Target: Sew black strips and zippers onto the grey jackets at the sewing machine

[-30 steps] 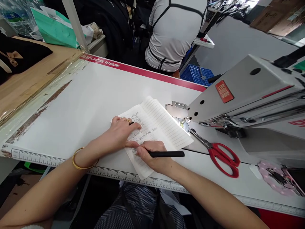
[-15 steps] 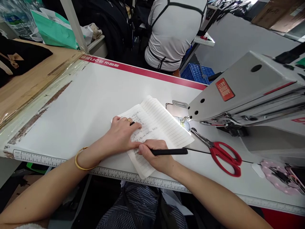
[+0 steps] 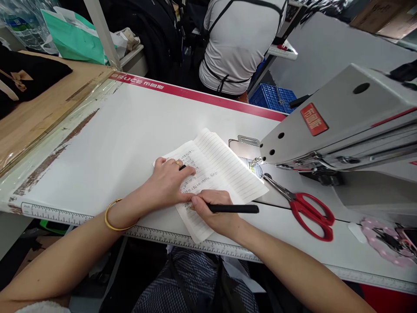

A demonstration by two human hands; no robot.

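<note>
An open lined notebook (image 3: 224,163) lies slantwise on the white table, its left page partly filled with handwriting. My right hand (image 3: 216,213) is closed round a black pen (image 3: 239,208). The pen's writing end meets the lower part of the written page, though my fingers mostly hide the tip. My left hand (image 3: 167,182) rests on the left page and presses it down, thumb stretched toward the right fingertips. Between its fingers sticks out a short black piece, which looks like a pen cap (image 3: 183,167).
Red-handled scissors (image 3: 312,215) lie right of the notebook, blades near the needle area of a sewing machine (image 3: 339,121). A pink round holder (image 3: 386,241) sits farther right. A ruler strip (image 3: 156,234) lines the front edge. Beyond the table sits a person (image 3: 239,43), back turned.
The view has shifted slightly, so the machine and scissors appear a little farther right. Both hands keep their places on the notebook, and the pen has barely moved.
</note>
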